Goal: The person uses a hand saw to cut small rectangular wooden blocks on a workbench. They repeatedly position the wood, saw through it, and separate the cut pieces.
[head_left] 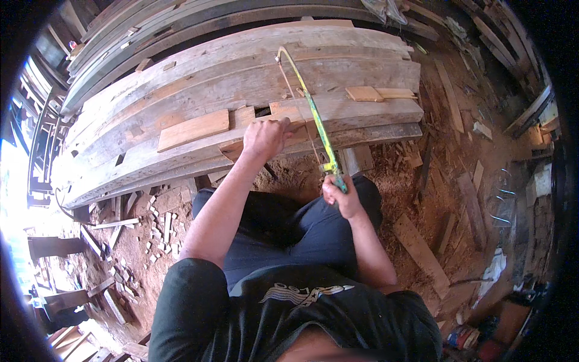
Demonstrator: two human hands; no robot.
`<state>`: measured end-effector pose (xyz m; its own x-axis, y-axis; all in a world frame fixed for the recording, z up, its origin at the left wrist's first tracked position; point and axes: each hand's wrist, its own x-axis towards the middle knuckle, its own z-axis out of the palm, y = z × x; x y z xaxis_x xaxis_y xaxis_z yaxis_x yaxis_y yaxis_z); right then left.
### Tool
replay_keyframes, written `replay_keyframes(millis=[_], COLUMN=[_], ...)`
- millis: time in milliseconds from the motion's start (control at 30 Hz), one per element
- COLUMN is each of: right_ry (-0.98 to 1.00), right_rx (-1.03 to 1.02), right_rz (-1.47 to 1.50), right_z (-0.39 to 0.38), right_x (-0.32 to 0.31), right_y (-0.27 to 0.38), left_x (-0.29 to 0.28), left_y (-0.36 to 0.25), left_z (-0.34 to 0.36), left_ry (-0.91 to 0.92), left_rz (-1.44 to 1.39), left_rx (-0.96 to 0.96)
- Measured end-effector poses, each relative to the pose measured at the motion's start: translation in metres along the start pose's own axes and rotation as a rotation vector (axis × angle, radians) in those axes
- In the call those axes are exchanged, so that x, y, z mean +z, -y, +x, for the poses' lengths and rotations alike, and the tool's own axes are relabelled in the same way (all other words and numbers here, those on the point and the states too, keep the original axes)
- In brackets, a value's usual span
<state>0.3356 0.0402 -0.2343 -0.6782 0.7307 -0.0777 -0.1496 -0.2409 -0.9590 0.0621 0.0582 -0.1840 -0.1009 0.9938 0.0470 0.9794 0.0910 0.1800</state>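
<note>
My right hand (342, 196) is wrapped around the handle of a hacksaw (318, 117) with a yellow-green bow frame. The saw points away from me, its thin blade running down the frame's left side beside the end of a small wooden board (230, 148). My left hand (265, 140) is closed over that board and presses it at the near edge of a stack of thick planks (199, 90). My left fingertips are partly hidden; the thumb side lies close to the blade. A flat light piece of wood (193, 130) lies just left of my left hand.
Two small wood pieces (364, 93) lie on the planks right of the saw. Small offcuts (163, 229) litter the ground at lower left. Loose boards (421, 250) lie on the sawdust-covered floor at right. More long beams (157, 39) are stacked behind.
</note>
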Motion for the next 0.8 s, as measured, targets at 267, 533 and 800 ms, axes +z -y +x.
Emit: replay_keyframes(millis=[267,533,800], right_ry=[-0.029,-0.059,-0.023], right_rx=[0.024,0.002,0.02], right_rz=[0.07,0.048,0.025], right_z=[-0.034,-0.032,-0.024], right_x=[0.016,0.023,0.015], right_y=[-0.006,-0.009,-0.003], left_x=[-0.001,0.0,0.002], left_y=[-0.005,-0.006,-0.011], left_z=[-0.013,-0.01,0.007], left_ry=[0.047,0.054,0.129], left_rz=[0.005,-0.009,0.031], left_rx=[0.048,0.031,0.101])
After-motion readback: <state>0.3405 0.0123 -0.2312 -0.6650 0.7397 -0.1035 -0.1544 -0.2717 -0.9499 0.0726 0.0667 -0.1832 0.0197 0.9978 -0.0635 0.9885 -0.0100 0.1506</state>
